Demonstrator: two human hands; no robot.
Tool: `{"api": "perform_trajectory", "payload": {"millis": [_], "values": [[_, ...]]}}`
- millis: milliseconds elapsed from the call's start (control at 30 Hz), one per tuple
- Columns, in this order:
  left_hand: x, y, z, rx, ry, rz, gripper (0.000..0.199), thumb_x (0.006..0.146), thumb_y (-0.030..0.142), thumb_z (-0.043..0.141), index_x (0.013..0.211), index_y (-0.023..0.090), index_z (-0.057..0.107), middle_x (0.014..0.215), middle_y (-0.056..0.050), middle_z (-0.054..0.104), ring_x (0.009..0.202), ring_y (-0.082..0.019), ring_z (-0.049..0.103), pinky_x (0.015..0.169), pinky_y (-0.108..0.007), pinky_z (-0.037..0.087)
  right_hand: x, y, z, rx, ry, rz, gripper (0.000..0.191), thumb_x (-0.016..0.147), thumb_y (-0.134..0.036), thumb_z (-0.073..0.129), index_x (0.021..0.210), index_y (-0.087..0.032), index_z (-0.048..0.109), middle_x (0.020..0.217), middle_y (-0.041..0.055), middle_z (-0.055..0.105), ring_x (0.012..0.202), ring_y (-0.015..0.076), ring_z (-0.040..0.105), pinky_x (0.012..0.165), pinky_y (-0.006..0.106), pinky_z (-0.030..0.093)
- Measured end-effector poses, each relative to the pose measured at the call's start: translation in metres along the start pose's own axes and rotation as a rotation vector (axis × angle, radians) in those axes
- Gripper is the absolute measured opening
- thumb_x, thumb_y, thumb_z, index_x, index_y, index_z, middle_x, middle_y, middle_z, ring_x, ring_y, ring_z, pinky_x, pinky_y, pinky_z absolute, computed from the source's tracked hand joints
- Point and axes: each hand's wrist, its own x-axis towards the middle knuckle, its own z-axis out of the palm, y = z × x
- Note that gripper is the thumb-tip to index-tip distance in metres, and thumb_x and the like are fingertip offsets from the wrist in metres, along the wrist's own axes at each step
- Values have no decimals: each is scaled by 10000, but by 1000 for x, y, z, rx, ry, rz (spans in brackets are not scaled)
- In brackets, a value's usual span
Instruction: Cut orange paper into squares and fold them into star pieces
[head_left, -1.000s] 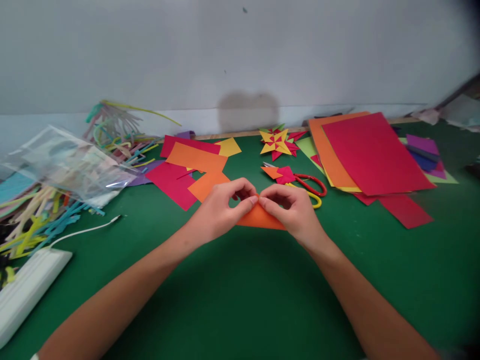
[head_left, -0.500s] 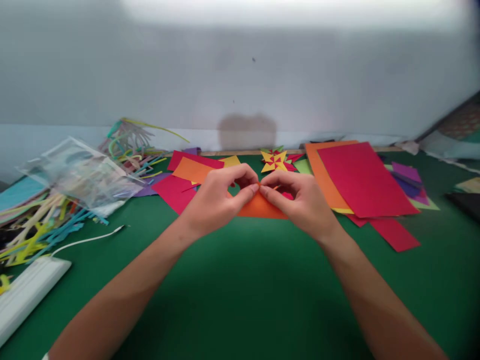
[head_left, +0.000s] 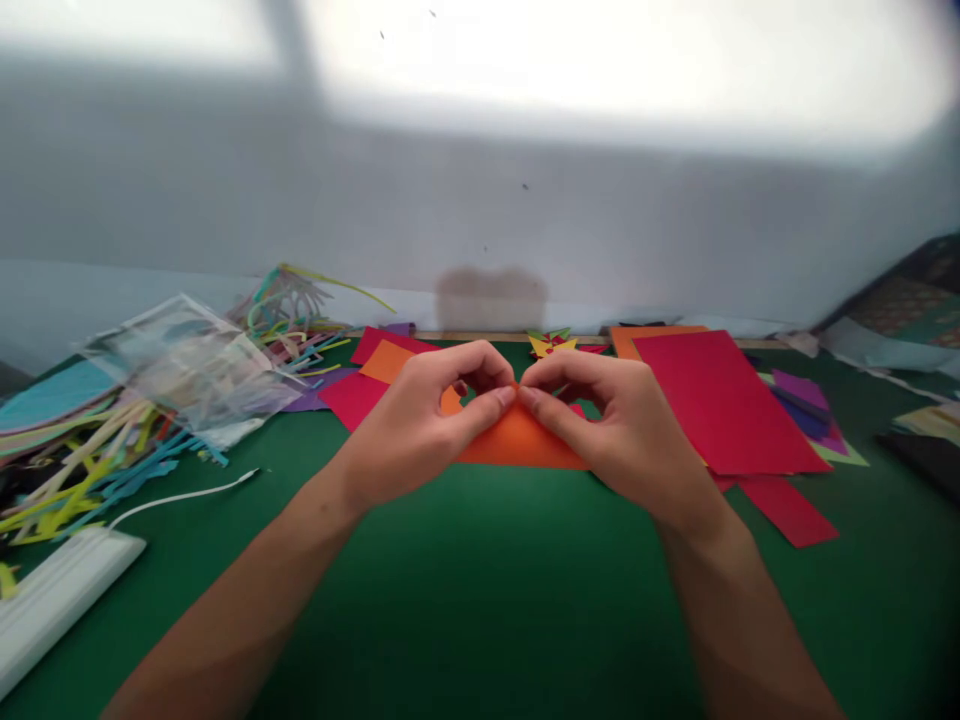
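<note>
Between my two hands is a piece of orange paper point(head_left: 519, 440), its lower edge nearly level above the green tabletop. My left hand point(head_left: 442, 410) pinches the paper's top edge between thumb and fingers. Right beside it, my right hand point(head_left: 600, 410) pinches the same edge, the two thumb tips almost touching. Behind the hands stands a folded paper star point(head_left: 553, 346) in yellow, red and green, partly hidden by my right hand. Some orange and red sheets lie behind my left hand.
Large red sheets point(head_left: 727, 400) over orange ones lie to the right, with a small red strip point(head_left: 791, 512) in front. At left are a clear plastic bag point(head_left: 202, 370), many coloured strips point(head_left: 112, 470) and a white power strip point(head_left: 67, 600) with a cable. A wall rises behind.
The view has tilted up, so everything sits lower in the picture. Both hands keep their pinch on the orange paper, with their fingertips still close together.
</note>
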Motion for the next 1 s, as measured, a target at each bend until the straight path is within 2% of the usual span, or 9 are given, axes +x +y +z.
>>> {"api": "perform_trajectory", "payload": {"millis": [133,367,1000], "values": [[-8,10,-2,36,-2,0,131,974,267,580,931,188,675,889,-6,693,824,-147,617,732,-252,469,-7,-6,0,61,-18,12,114,933,-200,633,871,-212,729,818,8,733,745,162,663,614,253,481],[-15,22,1,105,60,1,143,976,267,568,924,208,687,876,7,711,814,-151,639,734,-249,488,-9,-8,-2,116,-17,18,111,931,-233,640,870,-214,731,808,16,731,737,170,662,604,263,491],[-16,23,3,98,69,-17,153,970,285,563,924,202,684,881,-10,713,816,-167,646,748,-266,514,-10,-8,-4,110,-16,28,124,934,-296,660,874,-222,738,813,24,740,748,188,676,615,282,502]]}}
